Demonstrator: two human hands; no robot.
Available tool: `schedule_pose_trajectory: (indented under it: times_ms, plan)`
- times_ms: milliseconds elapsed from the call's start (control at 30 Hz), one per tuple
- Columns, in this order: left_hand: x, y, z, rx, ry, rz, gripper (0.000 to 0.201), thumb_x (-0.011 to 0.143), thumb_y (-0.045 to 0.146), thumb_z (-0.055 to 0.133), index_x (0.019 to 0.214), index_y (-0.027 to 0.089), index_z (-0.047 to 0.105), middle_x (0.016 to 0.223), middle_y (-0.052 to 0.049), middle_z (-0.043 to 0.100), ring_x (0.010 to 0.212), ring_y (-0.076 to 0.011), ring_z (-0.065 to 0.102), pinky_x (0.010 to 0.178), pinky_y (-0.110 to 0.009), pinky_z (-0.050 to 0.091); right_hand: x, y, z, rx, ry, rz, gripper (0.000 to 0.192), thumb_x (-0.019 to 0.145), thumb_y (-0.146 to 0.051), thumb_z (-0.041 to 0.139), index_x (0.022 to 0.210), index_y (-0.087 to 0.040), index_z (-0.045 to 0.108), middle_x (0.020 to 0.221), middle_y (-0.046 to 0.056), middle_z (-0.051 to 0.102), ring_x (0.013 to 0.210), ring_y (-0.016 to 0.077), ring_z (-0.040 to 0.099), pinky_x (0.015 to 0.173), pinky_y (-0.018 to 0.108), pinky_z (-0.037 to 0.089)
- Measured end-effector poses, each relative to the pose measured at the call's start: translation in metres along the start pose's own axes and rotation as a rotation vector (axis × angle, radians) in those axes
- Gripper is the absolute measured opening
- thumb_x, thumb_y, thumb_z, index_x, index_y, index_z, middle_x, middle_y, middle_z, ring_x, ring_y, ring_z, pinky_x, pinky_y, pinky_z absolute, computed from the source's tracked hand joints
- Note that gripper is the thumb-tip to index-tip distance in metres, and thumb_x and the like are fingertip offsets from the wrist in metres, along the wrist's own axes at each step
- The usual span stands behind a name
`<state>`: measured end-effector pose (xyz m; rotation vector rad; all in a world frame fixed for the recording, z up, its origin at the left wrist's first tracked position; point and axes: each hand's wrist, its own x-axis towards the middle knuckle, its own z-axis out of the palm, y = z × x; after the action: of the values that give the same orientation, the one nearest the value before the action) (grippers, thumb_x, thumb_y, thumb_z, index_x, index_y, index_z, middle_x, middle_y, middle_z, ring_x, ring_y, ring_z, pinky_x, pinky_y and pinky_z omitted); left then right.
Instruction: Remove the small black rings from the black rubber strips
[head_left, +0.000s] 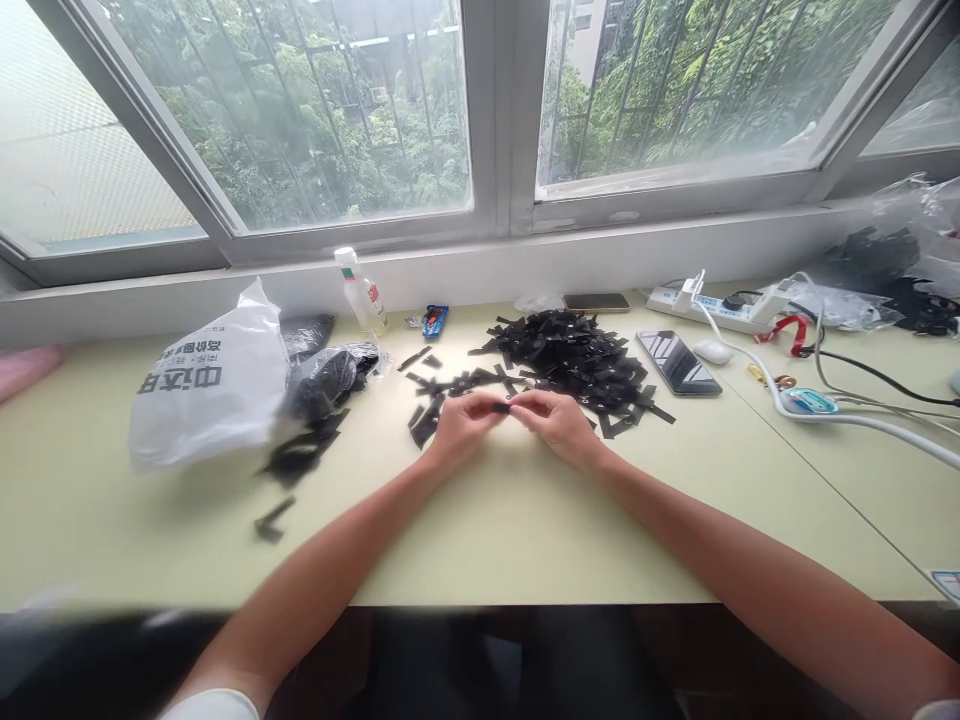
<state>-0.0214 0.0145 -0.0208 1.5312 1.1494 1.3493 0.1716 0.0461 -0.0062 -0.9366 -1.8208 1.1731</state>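
Between the fingertips of both my hands is a small black strip [503, 408], held just above the table. My left hand [466, 425] pinches its left end, and my right hand [556, 420] pinches its right end. Right behind my hands lies a large heap of black strips [566, 355], some with small light spots on them. A looser scatter of the same black strips [424, 425] spreads beside my left hand. What the held strip is made of cannot be made out.
A white plastic bag [214, 385] stands at the left, beside a dark plastic bag [334, 378] and more black pieces [307, 448]. Behind are a clear bottle [364, 295] and a blue packet [434, 321]. A phone [677, 362], power strip [716, 308] and cables [885, 420] lie right.
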Motion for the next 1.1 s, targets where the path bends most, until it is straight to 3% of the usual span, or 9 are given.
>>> schedule_pose_trajectory:
  times_ms: [233,500,1100]
  plan:
    - [-0.0014,0.0078,0.0027,-0.020,-0.092,-0.004,0.040,0.078,0.033,0.079,0.114,0.016,0.070,0.109,-0.011,0.073,0.094,-0.0219,0.070,0.087,-0.037,0.057,-0.0011,-0.0004,-0.0017,-0.016,0.081,-0.010,0.023,0.086,-0.040,0.067,0.096,-0.021,0.077,0.092,0.005,0.076,0.082,0.0214,0.069,0.075,0.032,0.052]
    - [0.0009,0.0041,-0.0002,-0.020,0.006,-0.052,0.022,0.081,0.034,0.075,0.092,0.016,0.072,0.077,-0.005,0.071,0.069,-0.0150,0.066,0.062,-0.026,0.051,0.0002,-0.0006,-0.0016,-0.018,-0.002,-0.003,0.025,0.086,-0.040,0.065,0.098,-0.022,0.077,0.090,0.004,0.077,0.078,0.0208,0.068,0.069,0.031,0.050]
    - [-0.0001,0.0066,0.0003,-0.012,-0.002,-0.073,0.025,0.082,0.037,0.073,0.092,0.015,0.069,0.077,-0.006,0.072,0.070,-0.0166,0.068,0.064,-0.029,0.053,-0.0003,-0.0031,-0.0038,-0.016,-0.022,0.015,0.026,0.087,-0.042,0.064,0.096,-0.023,0.078,0.094,0.004,0.077,0.086,0.0228,0.069,0.074,0.031,0.050]
